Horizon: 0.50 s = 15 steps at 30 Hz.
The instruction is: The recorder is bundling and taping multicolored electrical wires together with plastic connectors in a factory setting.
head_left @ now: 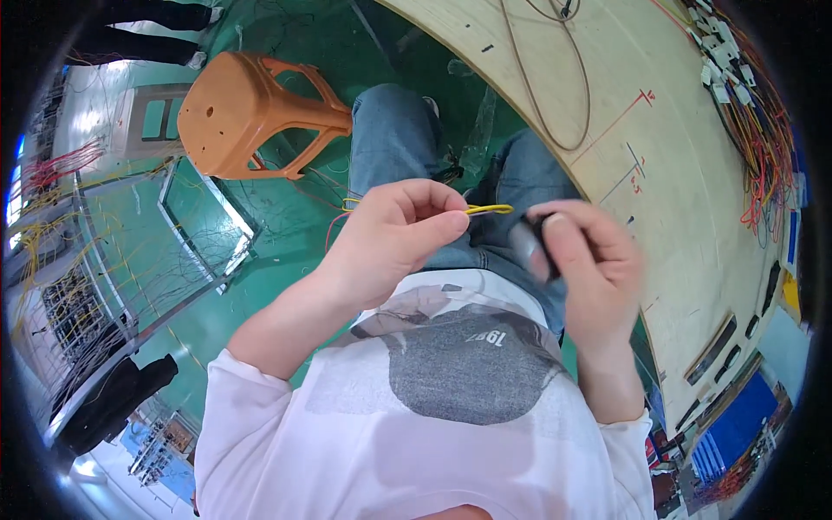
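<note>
My left hand (403, 221) is closed in a pinch around a yellow wire (492, 209), just above my lap. A short length of the wire sticks out past the thumb and forefinger toward the right, and more thin wire trails off behind the hand to the left. Facing it, my right hand (594, 260) has its fingers curled around a dark roll (546, 247) that looks like black tape. Motion blurs this roll and the fingertips, so its details are unclear. A small gap separates the roll from the wire's tip.
A pale wooden board (624, 130) with red and blue marks curves along my right, a brown cable (582, 113) lying on it. Bundled wires with white connectors (724, 65) sit at its far edge. To the left are an orange stool (230, 117) and a metal frame (230, 234).
</note>
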Each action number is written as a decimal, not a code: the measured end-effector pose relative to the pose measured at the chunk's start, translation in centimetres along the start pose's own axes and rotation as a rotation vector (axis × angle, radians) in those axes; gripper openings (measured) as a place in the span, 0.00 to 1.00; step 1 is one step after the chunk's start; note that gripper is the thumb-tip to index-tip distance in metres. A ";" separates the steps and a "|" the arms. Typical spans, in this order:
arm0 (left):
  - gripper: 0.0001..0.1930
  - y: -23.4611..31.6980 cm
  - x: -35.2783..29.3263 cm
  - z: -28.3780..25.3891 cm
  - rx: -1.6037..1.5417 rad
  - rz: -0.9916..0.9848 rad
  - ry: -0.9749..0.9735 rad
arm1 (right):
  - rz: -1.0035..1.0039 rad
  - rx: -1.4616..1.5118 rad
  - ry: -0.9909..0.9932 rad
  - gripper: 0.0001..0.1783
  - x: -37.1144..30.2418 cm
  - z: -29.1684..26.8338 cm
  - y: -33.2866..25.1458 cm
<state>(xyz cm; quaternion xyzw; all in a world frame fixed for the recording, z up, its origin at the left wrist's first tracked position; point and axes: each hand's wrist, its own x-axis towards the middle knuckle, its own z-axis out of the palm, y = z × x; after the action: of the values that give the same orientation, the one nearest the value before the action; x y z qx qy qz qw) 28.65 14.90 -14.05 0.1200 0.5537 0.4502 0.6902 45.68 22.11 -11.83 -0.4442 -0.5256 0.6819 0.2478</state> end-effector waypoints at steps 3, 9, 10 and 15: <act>0.07 -0.2 -0.3 0.8 -0.027 0.042 0.043 | 0.076 0.036 -0.040 0.08 -0.6 1.7 1.1; 0.07 -0.3 -1.2 1.5 -0.077 0.081 0.030 | -0.039 0.051 0.021 0.08 -0.2 2.7 2.4; 0.07 -0.3 -1.2 1.5 -0.082 0.095 0.034 | -0.091 0.030 0.034 0.08 -0.1 2.8 2.6; 0.06 -0.8 -1.4 1.6 -0.162 0.136 0.013 | -0.142 0.013 0.047 0.09 -0.2 2.9 3.2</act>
<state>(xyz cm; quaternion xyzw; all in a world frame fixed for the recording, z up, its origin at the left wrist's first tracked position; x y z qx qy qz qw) 30.49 13.95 -13.04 0.0980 0.5105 0.5403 0.6617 43.72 19.48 -14.57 -0.4200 -0.5453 0.6555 0.3108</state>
